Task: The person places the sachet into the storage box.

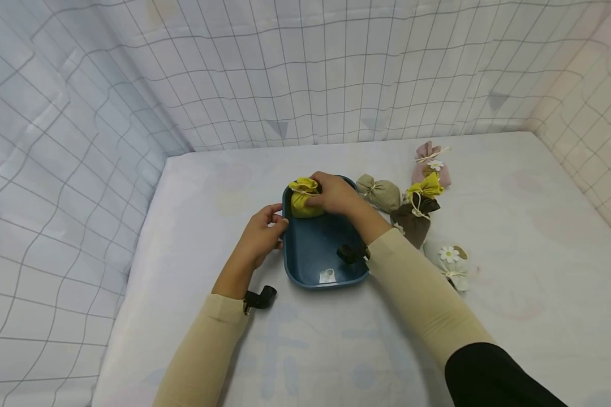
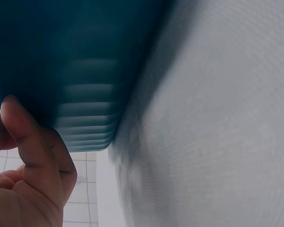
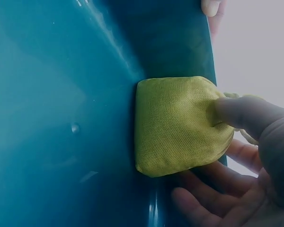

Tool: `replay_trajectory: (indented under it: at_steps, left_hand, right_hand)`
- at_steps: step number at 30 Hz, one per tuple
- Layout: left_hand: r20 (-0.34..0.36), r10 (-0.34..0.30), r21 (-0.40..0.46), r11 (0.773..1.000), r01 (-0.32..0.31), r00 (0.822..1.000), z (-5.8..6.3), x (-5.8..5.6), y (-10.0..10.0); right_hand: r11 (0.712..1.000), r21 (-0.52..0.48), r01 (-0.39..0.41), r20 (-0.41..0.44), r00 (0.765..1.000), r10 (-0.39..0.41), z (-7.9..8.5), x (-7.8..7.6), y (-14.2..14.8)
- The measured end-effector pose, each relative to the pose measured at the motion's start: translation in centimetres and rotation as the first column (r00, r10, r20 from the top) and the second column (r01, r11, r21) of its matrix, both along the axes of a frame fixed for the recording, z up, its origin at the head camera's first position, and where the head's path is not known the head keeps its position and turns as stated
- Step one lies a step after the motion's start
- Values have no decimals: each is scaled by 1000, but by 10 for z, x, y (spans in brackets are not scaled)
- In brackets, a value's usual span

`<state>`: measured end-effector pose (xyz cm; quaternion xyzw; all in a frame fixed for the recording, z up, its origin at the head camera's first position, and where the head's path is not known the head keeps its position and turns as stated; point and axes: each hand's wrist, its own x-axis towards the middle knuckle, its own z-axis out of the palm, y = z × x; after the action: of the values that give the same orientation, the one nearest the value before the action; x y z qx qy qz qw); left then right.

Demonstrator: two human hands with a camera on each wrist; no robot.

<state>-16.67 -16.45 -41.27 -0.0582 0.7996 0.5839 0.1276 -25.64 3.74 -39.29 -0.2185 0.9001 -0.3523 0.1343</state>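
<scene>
A yellow drawstring pouch [image 1: 305, 198] stands in the far left corner of a blue plastic tray [image 1: 313, 254]. My right hand [image 1: 336, 195] grips this pouch near its tied neck. In the right wrist view the thumb [image 3: 241, 111] dents the yellow cloth, with the other fingers under and behind it. My left hand [image 1: 262, 232] holds the tray's left rim. From the left wrist view, its fingertips [image 2: 12, 106] meet the tray's outer wall [image 2: 90, 94]; the tray hides part of that grip.
Right of the tray lie several tied pouches: a beige one [image 1: 384, 195], a dark brown one [image 1: 409, 223], a pink one [image 1: 427, 169] and a pale one with a white flower [image 1: 448, 260]. Yellow cloth [image 1: 427, 186] shows above the brown pouch. Grid-patterned curtains [image 1: 305, 73] surround the white table [image 1: 224, 186].
</scene>
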Motion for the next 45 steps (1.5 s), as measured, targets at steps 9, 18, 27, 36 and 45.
replay_trajectory:
  at_steps: [9, 18, 27, 36, 45]
  left_hand:
    - [-3, -3, 6, 1000, 3, 1000, 0, 0, 2]
    - [-18, 0, 15, 1000, 0, 1000, 0, 0, 3]
    - [-13, 9, 0, 1000, -9, 1000, 0, 1, 2]
    - [5, 11, 1, 1000, -11, 1000, 1, 2, 2]
    - [8, 6, -5, 1000, -6, 1000, 5, 3, 2]
  right_hand:
    - [999, -14, 37, -13, 999, -37, 10, 3, 5]
    - [998, -50, 46, -17, 999, -47, 27, 11, 17]
    - [988, -118, 100, -2, 995, -101, 38, 17, 38]
    - [980, -155, 122, -22, 992, -127, 50, 27, 63]
    - [953, -218, 209, -3, 977, -215, 70, 31, 89]
